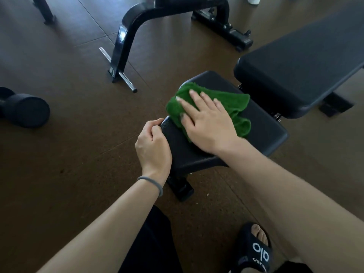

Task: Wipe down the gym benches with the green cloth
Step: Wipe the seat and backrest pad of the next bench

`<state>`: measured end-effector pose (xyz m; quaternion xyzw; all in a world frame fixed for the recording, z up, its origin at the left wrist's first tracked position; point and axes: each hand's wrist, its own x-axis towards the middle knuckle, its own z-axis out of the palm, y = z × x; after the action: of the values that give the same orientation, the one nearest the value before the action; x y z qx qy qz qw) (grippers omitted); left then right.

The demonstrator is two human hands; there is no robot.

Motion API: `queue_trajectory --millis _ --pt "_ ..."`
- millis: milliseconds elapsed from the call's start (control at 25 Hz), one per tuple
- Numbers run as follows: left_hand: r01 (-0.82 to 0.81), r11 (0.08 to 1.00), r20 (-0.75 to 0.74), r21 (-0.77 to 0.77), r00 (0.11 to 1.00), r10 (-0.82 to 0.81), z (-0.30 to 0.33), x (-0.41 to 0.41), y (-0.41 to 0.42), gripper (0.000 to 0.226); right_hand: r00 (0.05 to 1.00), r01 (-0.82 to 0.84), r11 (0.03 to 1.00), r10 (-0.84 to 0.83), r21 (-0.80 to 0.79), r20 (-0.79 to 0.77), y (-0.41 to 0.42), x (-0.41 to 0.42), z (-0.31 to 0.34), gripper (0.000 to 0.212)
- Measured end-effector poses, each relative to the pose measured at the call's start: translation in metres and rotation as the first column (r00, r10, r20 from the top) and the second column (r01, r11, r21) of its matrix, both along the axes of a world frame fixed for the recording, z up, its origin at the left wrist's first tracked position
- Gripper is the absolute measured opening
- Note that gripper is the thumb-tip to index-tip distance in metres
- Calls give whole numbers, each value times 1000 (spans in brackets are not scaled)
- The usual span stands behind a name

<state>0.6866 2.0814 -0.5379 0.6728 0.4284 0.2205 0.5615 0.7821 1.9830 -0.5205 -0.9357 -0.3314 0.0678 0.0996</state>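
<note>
The right hand (pixel 206 123) presses flat, fingers spread, on the green cloth (pixel 234 107) atop the seat pad (pixel 264 131); at nine o'clock, the left hand (pixel 153 146) seemingly grips the pad's edge.

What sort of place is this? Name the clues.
Most likely a gym: a black padded adjustable bench on brown rubber floor tiles, a black round-ended dumbbell lying on the floor, and another black steel bench frame behind.
</note>
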Motion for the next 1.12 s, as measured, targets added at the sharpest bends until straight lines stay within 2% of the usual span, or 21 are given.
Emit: queue_trajectory --millis 120,280,400,520,600,680,800,880,1000,1120 --pt "-2 1000 14 4 1000 2 -2 0 0 38 999 39 999 -39 15 9 8 -1 -4 56" --pt "-65 998 49 -26 997 67 -6 2 2 41 995 -78 995 73 69 74 -31 -63 -8 57" --pt "-41 998 60 -54 997 44 -4 2 1 41 994 -101 995 99 26 49 -14 -25 -7 55" --pt "-33 995 95 -99 995 42 -3 1 0 41 1000 3 1000 -3 -2 5 22 7 -5 53" --pt "-89 978 108 -189 988 110 -5 2 0 41 999 -18 1000 18 22 36 25 -13 -4 54" --pt "-115 931 144 -348 974 175 -10 1 5 45 992 -90 992 82 89 91 11 -56 -7 55" --pt "70 789 292 -610 946 142 -18 -11 12 58 980 -172 981 161 91 114 -7 -79 -11 55" --pt "163 756 320 -634 945 65 -21 -19 18 61 978 -186 981 179 51 109 11 -49 -10 55" --pt "168 805 285 -569 959 2 -18 -24 22 59 995 -69 998 68 8 68 45 -16 -7 50" --pt "135 757 254 -639 966 42 -12 -23 34 65 987 -90 994 81 62 142 33 -60 -13 48"
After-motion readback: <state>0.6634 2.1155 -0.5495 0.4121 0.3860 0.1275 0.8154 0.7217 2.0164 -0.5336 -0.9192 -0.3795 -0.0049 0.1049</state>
